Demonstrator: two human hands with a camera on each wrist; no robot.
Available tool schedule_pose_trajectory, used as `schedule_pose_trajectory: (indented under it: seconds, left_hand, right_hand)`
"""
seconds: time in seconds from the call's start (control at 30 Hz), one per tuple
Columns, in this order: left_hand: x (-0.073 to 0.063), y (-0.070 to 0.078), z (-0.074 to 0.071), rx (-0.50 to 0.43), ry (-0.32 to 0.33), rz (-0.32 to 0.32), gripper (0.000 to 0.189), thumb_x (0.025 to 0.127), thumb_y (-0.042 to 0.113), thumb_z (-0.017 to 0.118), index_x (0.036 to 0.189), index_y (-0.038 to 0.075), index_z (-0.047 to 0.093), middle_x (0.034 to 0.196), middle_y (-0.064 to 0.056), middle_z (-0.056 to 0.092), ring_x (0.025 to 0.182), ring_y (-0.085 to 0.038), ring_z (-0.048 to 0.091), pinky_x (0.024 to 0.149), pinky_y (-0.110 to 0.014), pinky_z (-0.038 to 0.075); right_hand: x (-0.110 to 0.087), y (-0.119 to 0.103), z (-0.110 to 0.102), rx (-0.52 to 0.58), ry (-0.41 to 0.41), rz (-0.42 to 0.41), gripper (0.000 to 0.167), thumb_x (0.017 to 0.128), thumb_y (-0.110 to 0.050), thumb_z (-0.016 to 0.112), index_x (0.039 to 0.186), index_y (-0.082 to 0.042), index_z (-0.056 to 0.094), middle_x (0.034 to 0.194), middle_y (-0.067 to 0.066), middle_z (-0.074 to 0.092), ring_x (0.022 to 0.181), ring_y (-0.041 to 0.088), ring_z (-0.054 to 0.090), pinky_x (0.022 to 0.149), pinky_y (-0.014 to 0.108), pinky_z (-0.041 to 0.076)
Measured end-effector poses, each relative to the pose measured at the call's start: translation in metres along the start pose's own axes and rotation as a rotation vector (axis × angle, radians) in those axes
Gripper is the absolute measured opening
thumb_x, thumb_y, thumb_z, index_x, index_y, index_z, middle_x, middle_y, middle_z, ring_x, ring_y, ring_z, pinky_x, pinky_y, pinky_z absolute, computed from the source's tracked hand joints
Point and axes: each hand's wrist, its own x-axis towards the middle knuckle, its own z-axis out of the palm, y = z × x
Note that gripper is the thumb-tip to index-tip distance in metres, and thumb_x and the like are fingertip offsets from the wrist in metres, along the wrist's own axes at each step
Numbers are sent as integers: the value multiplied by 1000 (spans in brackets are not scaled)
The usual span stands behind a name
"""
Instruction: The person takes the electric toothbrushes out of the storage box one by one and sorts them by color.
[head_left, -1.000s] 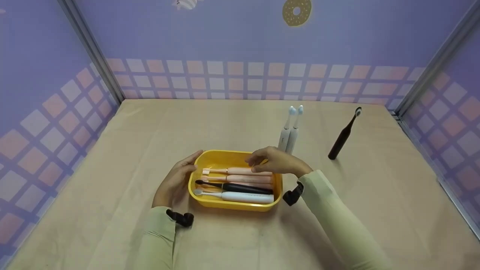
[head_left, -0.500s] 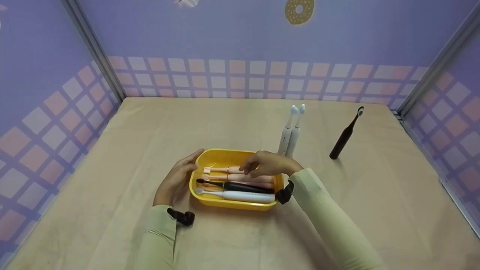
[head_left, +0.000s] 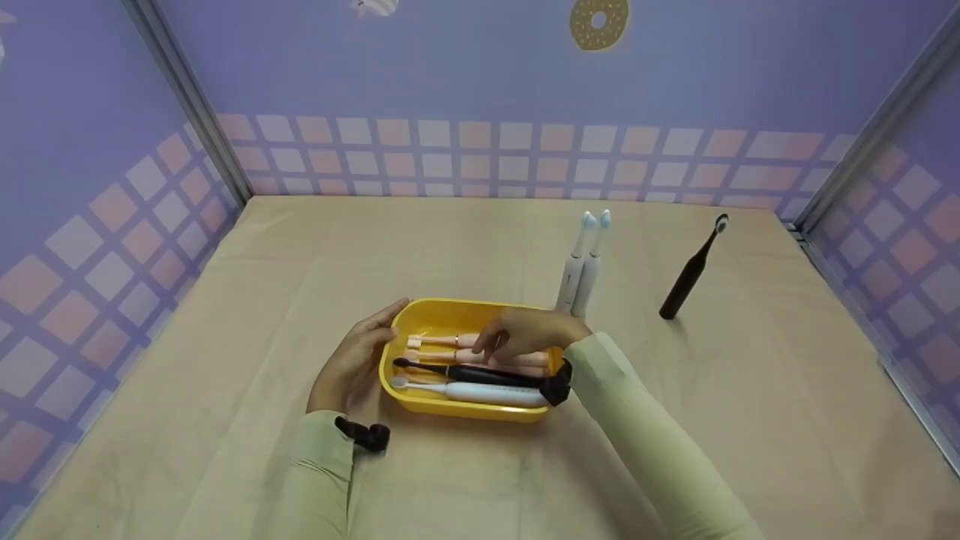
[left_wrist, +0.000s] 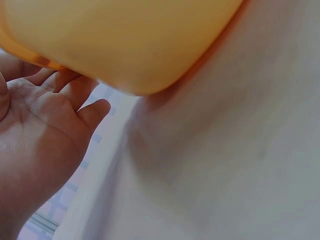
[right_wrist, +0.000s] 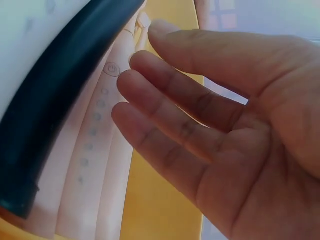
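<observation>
My left hand [head_left: 352,360] holds the left end of a yellow plastic bin [head_left: 450,410], the thumb by the rim and the other fingers round the outside wall. Several electric toothbrushes lie side by side in the bin: pink ones [head_left: 463,355] behind, then a black one [head_left: 480,373], then a white one [head_left: 480,391] in front. My right hand [head_left: 531,330] reaches over the bin's right end, covering part of the pink handles. In the right wrist view its loosely bent fingers [right_wrist: 165,135] are right at a pink handle [right_wrist: 85,150], pinching nothing.
Two white electric toothbrushes [head_left: 571,281] stand upright close together behind my right hand. Farther right stands a dark brown toothbrush [head_left: 684,285]. Patterned walls [head_left: 480,157] enclose the back and sides of the cloth-covered table [head_left: 360,247].
My right hand has moved a little left and toward me, from the back pink toothbrush to above the nearer pink handles. The left hand and the bin stay in place.
</observation>
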Motion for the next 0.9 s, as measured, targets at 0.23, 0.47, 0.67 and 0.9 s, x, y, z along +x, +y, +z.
schedule_pose_trajectory:
  seconds: [0.23,0.47,0.67,0.9]
  left_hand:
    - [-1,-1,1,-55,2,-4,59,97,-1,34,154,7,20,161,-8,18,147,-24,22,117,-39,26]
    - [-1,0,2,-51,23,-11,60,96,-2,34,154,8,22,161,-7,19,146,-23,23,118,-39,26]
    - [-1,0,2,-53,30,-5,60,96,-3,34,154,8,23,160,-7,20,147,-22,22,118,-38,25]
    - [-1,0,2,-56,25,-11,60,96,-3,33,154,8,22,161,-8,19,147,-24,23,117,-39,26]
  right_hand:
    - [4,-4,4,-42,-17,34,29,88,-12,68,117,-13,71,110,0,71,95,10,62,87,29,54]
    - [7,-8,6,-54,-36,52,30,90,-18,67,119,-15,70,113,0,69,98,11,61,92,32,52]
    - [10,-10,9,-60,-68,40,32,90,-18,66,122,-13,69,114,2,69,97,11,60,91,31,52]
    - [11,-10,12,-58,-88,33,37,89,-15,67,126,-11,66,114,6,68,99,14,61,91,31,52]
